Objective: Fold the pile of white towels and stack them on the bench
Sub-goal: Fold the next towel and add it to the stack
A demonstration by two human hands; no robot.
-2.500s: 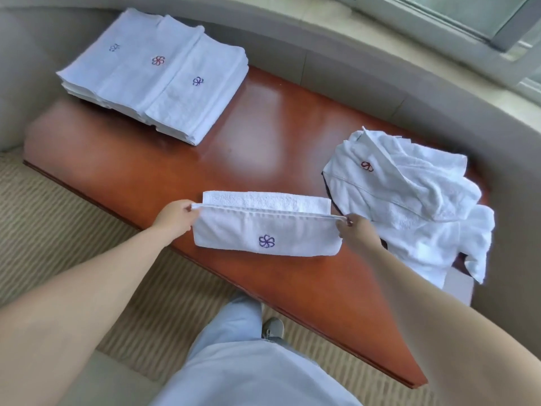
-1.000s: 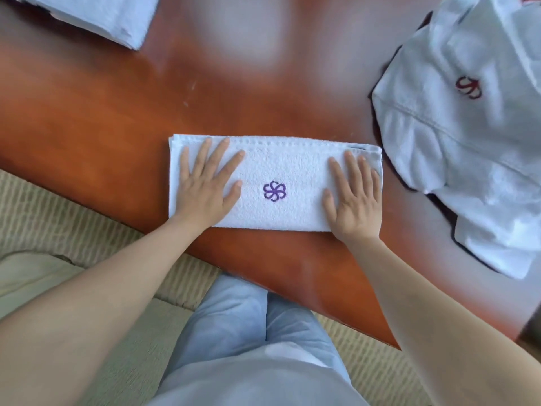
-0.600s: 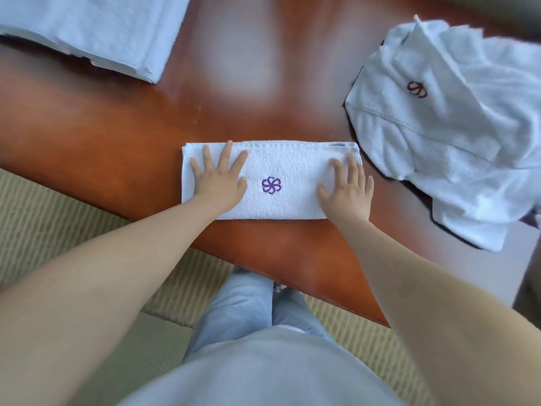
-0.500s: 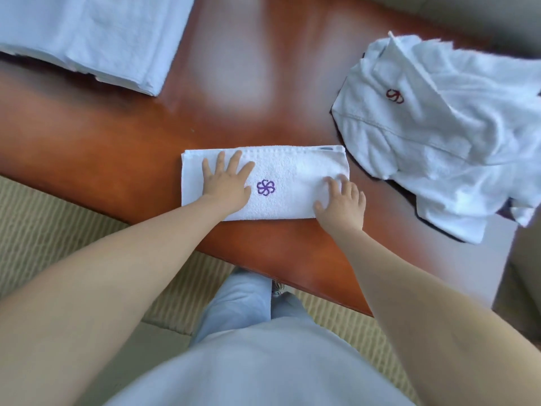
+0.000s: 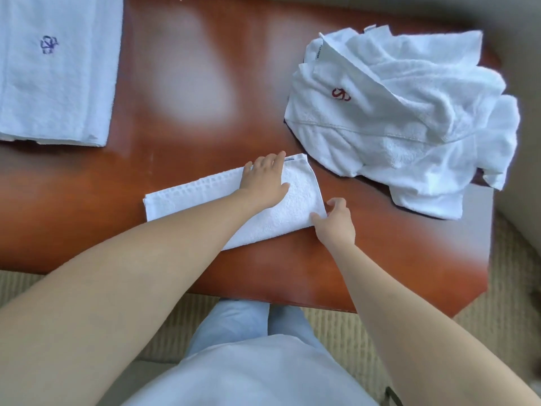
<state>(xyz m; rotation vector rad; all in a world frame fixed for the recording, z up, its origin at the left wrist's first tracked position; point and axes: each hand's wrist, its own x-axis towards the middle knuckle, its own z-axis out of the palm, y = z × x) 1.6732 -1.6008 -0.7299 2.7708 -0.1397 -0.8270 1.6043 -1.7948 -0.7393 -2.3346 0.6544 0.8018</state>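
Glossy wooden bench (image 5: 205, 68), nubby folded towel (image 5: 295, 206), left hand (image 5: 265, 183) flat

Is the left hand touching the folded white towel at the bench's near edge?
Touching. The head view shows the left hand lying flat on the folded white towel, fingers straight across its right half, no gap visible.

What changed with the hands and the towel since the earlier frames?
The left hand slid rightward across the folded towel, now covering its flower mark; the right hand came off the top and takes hold of the right end. The folded stack and unfolded pile stayed put.
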